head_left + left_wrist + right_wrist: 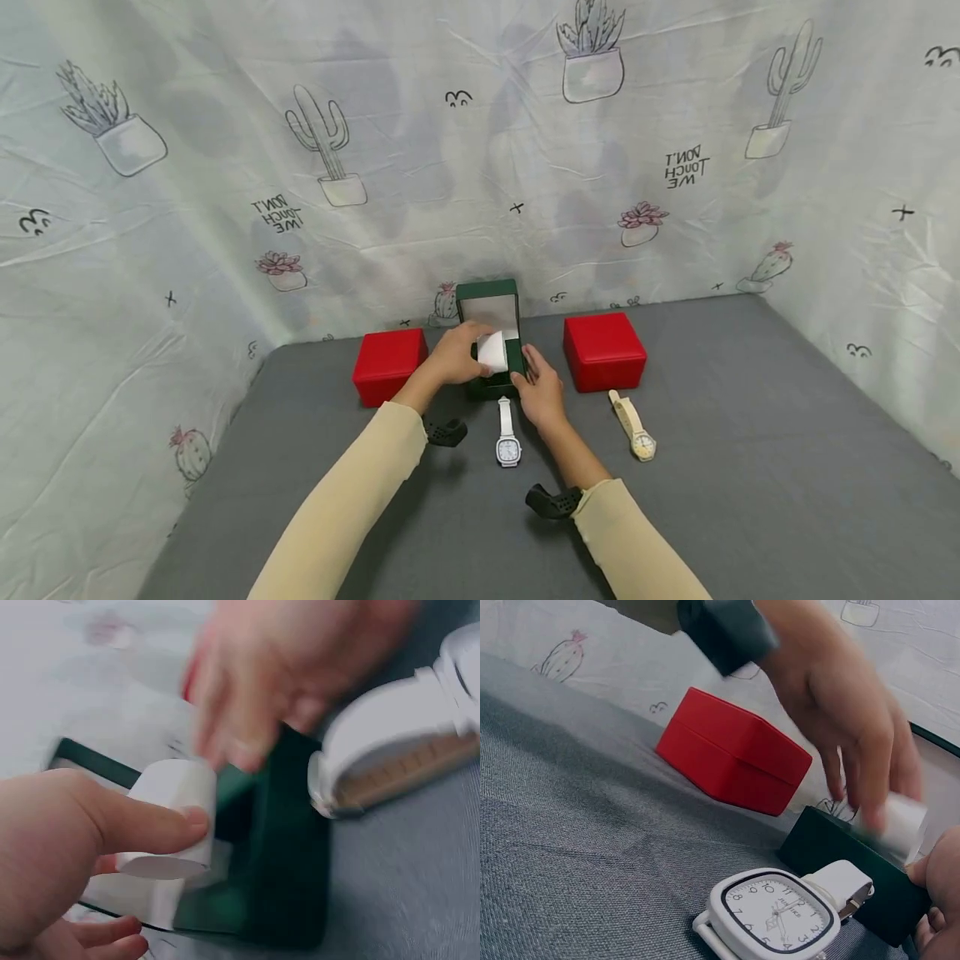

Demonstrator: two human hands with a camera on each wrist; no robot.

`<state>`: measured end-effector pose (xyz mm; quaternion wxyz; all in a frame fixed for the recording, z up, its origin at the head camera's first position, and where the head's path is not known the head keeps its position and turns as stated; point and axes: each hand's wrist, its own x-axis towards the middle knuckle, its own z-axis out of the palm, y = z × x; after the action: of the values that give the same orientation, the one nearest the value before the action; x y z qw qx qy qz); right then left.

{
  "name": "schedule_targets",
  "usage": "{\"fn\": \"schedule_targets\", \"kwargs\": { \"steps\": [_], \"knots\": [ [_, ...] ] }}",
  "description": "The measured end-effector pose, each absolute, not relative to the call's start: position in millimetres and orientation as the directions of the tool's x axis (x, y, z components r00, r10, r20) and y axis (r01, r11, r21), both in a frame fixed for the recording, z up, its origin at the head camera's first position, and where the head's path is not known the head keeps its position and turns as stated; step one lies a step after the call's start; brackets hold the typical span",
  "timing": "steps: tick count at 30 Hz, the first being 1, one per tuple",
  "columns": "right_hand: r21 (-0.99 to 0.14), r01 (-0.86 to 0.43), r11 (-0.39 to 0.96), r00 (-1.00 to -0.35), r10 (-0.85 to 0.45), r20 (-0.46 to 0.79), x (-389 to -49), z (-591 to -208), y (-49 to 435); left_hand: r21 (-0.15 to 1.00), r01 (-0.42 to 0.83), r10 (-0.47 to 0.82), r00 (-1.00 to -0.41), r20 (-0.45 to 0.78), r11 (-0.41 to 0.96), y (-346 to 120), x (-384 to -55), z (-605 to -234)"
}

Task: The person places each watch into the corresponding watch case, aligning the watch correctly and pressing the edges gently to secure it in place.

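A green watch box stands with its lid raised at the back middle of the table. My left hand holds a white watch cushion between thumb and fingers, over the box's opening. My right hand grips the right side of the box, thumb at its front edge. In front of the box lies a white square-faced watch, its strap end towards the box; neither hand touches it. The left wrist view is blurred around the right hand's fingers.
Red boxes, both closed, stand on either side: a left one and a right one. A cream-strapped watch lies before the right one. Behind the grey table hangs a patterned curtain.
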<state>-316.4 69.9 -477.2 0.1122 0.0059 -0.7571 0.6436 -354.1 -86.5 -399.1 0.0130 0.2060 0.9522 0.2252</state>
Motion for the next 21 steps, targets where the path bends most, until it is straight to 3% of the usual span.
{"fn": "schedule_targets", "kwargs": {
  "steps": [4,10,14,21],
  "knots": [
    [-0.973,-0.155,0.169,-0.974,0.137,0.179,-316,-475,69,0.593,0.384,0.364,-0.918,0.161,0.707,-98,-343,-395],
    [-0.981,-0.156,0.114,-0.979,0.113,0.168,-319,-475,69,0.852,0.268,0.284,-0.947,0.149,0.450,-117,-318,-412],
    [-0.980,-0.168,0.109,-0.977,0.110,0.180,-319,-472,74,0.916,0.202,0.257,-0.960,0.114,0.348,-126,-302,-423],
    [-0.926,-0.255,0.278,-0.944,0.137,0.301,-304,-457,97,0.964,0.125,0.272,-0.960,0.059,0.233,-141,-283,-436]
  ]
}}
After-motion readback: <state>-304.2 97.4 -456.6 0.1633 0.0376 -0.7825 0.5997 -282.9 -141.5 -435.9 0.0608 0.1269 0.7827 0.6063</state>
